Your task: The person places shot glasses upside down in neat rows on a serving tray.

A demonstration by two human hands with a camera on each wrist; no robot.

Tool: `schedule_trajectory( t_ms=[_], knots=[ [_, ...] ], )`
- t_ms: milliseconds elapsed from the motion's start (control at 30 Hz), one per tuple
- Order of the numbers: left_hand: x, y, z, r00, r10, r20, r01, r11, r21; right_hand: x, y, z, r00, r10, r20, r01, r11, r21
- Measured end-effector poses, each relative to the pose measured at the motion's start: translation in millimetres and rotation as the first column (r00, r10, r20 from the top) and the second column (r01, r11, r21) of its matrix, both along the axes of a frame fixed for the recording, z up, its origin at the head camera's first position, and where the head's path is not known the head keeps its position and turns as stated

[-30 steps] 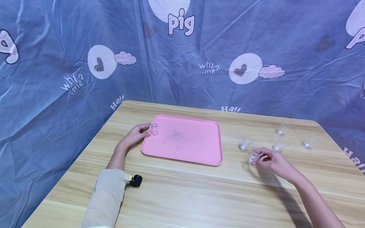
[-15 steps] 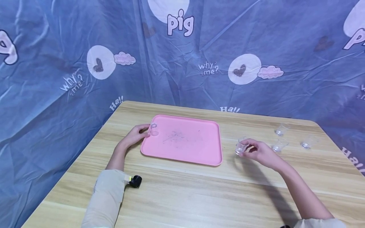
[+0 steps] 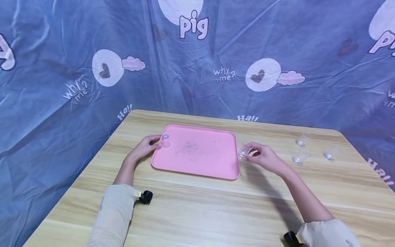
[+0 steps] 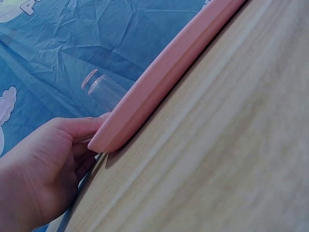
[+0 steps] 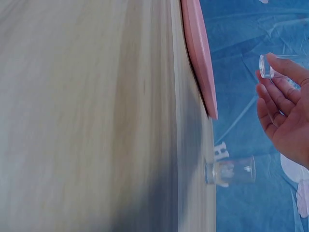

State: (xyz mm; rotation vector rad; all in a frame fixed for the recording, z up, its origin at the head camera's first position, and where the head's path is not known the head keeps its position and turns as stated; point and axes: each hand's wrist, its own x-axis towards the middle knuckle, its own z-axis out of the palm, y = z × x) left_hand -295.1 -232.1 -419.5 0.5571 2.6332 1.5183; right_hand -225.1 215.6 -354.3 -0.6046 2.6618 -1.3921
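Observation:
My right hand (image 3: 262, 156) pinches a small clear glass (image 3: 244, 151) between thumb and fingers, just beyond the right rim of the pink tray (image 3: 200, 173). In the right wrist view, that held glass (image 5: 266, 66) is raised above table level. Another clear glass (image 5: 231, 171) stands on the table there; my hand covers it in the head view. My left hand (image 3: 144, 146) grips the tray's left rim, with a fingertip over the edge in the left wrist view. Beside those fingers, clear glassware (image 4: 107, 93) stands in the tray; overlapping outlines hide whether it is one glass or two.
Three more clear glasses stand on the wooden table (image 3: 197, 212) to the right: a back one (image 3: 303, 139), a front one (image 3: 300, 157) and a right one (image 3: 330, 153). A patterned blue cloth (image 3: 185, 68) hangs behind the table.
My right hand has carried the held glass left and away from me, from beside the standing glasses to the tray's right rim. My left hand keeps its place on the tray.

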Motion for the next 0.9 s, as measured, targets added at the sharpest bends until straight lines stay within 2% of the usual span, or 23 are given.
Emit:
schedule_trajectory(
  t_ms=[167,400,533,633,733,900],
  knots=[
    [1.0,-0.8,1.8,1.000,-0.011,-0.008,0.011,1.000,-0.006,-9.1,-18.8,-3.8,1.000,0.018,-0.011,-0.018,0.999,-0.041],
    [19.1,9.1,25.2,1.000,-0.006,0.016,0.006,1.000,0.006,-18.0,-46.2,-9.6,1.000,-0.005,0.016,0.006,0.998,-0.063],
    [21.8,10.4,28.6,1.000,-0.001,0.018,0.001,1.000,0.001,-22.2,-61.0,-11.8,1.000,-0.001,0.019,0.003,0.997,-0.083],
    [18.4,8.5,24.4,1.000,-0.011,0.009,0.011,1.000,0.023,-25.3,-71.6,-13.0,1.000,0.008,0.004,-0.008,0.995,-0.097],
    [9.5,4.4,12.8,1.000,-0.016,0.004,0.015,0.999,0.040,-27.0,-82.5,-12.5,1.000,0.019,-0.017,-0.021,0.993,-0.118],
    [-2.5,-0.7,-3.2,1.000,-0.009,-0.009,0.009,1.000,0.028,-20.3,-102.8,1.1,0.999,0.029,-0.046,-0.036,0.987,-0.154]
  ],
)
